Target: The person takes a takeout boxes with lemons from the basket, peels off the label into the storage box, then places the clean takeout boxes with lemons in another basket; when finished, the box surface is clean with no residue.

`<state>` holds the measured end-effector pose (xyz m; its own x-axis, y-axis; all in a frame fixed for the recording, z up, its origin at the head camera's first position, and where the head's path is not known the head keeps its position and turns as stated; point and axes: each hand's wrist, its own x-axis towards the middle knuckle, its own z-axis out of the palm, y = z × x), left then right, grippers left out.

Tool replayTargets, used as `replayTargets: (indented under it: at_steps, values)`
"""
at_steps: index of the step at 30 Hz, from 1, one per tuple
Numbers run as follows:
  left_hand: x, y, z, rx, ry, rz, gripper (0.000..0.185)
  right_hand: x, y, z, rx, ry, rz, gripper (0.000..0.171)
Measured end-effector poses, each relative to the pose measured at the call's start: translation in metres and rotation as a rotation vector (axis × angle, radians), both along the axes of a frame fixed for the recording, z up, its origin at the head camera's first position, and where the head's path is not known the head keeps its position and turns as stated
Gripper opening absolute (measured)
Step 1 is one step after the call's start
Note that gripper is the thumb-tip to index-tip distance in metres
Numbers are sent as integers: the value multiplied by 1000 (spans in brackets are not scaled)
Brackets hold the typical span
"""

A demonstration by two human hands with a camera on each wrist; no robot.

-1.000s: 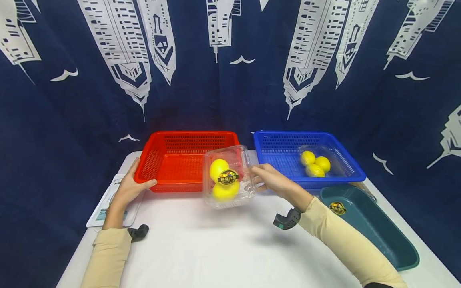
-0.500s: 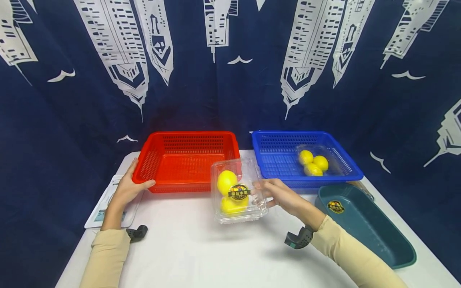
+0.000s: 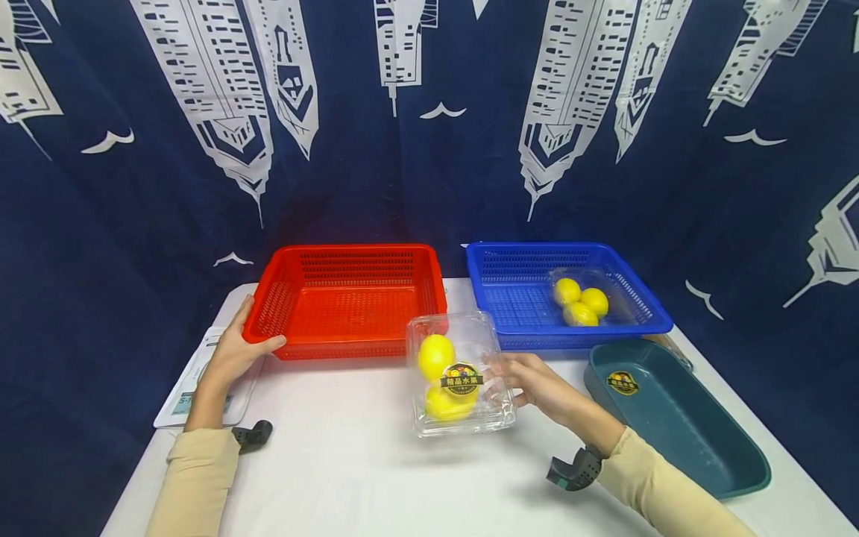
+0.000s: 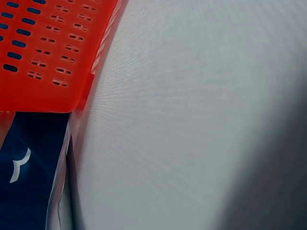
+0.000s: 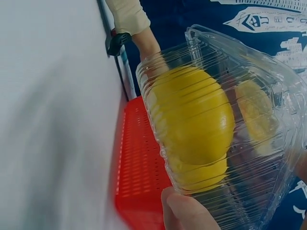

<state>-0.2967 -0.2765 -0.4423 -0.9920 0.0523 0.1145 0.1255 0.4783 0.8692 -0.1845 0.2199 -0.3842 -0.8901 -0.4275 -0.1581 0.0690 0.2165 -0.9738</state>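
Note:
My right hand (image 3: 537, 380) grips the right side of a clear plastic clamshell box (image 3: 479, 328), held tilted above the white table. Yellow lemon-like fruits (image 3: 436, 356) show inside it, partly covered by a black and gold label (image 3: 462, 379). In the right wrist view, the fingertips (image 5: 189, 211) press the ribbed wall of the box. My left hand (image 3: 235, 350) rests at the front left corner of the red plastic basket (image 3: 356, 349), thumb along the front and fingers stretched along the left side. Only a sliver of it appears in the left wrist view.
A blue basket (image 3: 523, 339) at the back right holds another clear box of yellow fruits (image 3: 580, 302). A dark green tray (image 3: 678, 418) with a label inside lies right of my right arm. White scales (image 3: 184, 403) sit partly under my left arm.
My right hand has brought the clamshell box down and to the right, away from the red basket towards me. My left hand has stayed at the basket's corner.

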Motion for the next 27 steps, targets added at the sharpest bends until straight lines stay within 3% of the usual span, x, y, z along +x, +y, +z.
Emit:
replayTargets:
  at_steps: [27]
  values:
    - [1, -2, 0, 0, -4, 1, 107, 5, 26, -63, -31, -129, -9, 69]
